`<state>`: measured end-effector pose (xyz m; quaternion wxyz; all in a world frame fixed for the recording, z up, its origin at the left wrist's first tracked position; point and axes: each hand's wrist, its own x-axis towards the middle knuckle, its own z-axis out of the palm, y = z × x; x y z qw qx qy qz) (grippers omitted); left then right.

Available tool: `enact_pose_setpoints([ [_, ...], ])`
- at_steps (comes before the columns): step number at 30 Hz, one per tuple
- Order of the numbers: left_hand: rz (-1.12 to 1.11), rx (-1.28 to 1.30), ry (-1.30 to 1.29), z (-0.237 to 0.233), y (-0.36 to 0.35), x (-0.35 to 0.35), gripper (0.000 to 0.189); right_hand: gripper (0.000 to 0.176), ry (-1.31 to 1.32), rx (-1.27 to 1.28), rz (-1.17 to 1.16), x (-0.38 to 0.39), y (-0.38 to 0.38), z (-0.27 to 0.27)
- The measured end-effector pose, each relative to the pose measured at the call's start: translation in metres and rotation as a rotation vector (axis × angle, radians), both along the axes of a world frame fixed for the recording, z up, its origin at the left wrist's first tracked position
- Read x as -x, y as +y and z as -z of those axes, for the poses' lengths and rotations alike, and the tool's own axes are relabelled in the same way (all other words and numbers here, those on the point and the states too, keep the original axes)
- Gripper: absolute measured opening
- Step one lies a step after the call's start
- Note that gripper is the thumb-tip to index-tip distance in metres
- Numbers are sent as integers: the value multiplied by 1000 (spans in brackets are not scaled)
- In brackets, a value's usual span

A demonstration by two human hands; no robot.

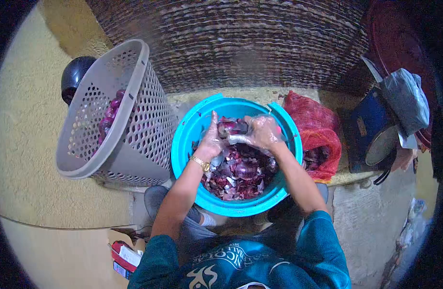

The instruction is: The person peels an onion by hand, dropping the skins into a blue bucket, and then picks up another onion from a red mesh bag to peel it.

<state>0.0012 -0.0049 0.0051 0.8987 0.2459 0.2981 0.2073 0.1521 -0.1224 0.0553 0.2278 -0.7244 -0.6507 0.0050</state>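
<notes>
Nearest, by the left knee: a small carton point(124, 254) on the floor. Just beyond the knees: a blue basin point(185, 139), heaped with purple skins point(231, 182). Over its far half, both hands in thin clear gloves. Left hand point(210, 140) wrapped round one side of a red onion point(229, 127), one finger raised. Right hand point(263, 132) closed on the other side.

Likeliest slip: losing grip through slick plastic on smooth skin, sending the onion down into the skins or over the rim. Also possible: tearing so thin a glove by pulling hard.

Left of the basin: a grey basket point(135, 139), leaning, with onions point(110, 113) inside. Probably easy to tip with a careless left elbow. Right, against the basin: a red mesh sack point(310, 120). Farthest: a woven wall point(255, 43).
</notes>
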Motion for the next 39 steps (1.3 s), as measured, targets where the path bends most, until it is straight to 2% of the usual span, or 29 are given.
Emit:
enact_pose_setpoints([
  [4,98,-8,-40,5,1,0,62,68,27,-26,25,1,0,0],
  [11,50,-62,-15,12,2,-2,56,65,22,-48,-18,0,3,10],
  [13,70,-61,43,15,5,-2,68,64,31,-52,-27,2,2,6],
  [16,79,-22,17,16,7,-2,68,63,34,10,-21,4,3,6],
  [19,95,-43,36,4,-1,0,69,64,53,-45,-41,3,5,12],
  [23,104,-76,53,21,7,-3,64,64,4,-85,-18,2,4,11],
  [26,58,-71,52,17,5,-3,71,65,-6,-136,-15,2,3,11],
  [28,132,-72,-5,20,8,-1,70,65,-9,-155,-24,4,2,5],
  [30,130,-104,20,21,8,-1,67,65,1,23,-1,7,1,-4],
  [32,131,-134,46,18,6,-1,64,66,11,43,-15,7,1,-6],
  [34,57,-119,214,10,2,0,65,66,18,61,-30,7,2,-4],
  [37,118,-165,217,4,0,3,66,67,25,-10,-36,4,3,6],
  [39,117,-177,233,-2,-3,3,67,58,21,36,-43,3,4,8],
])
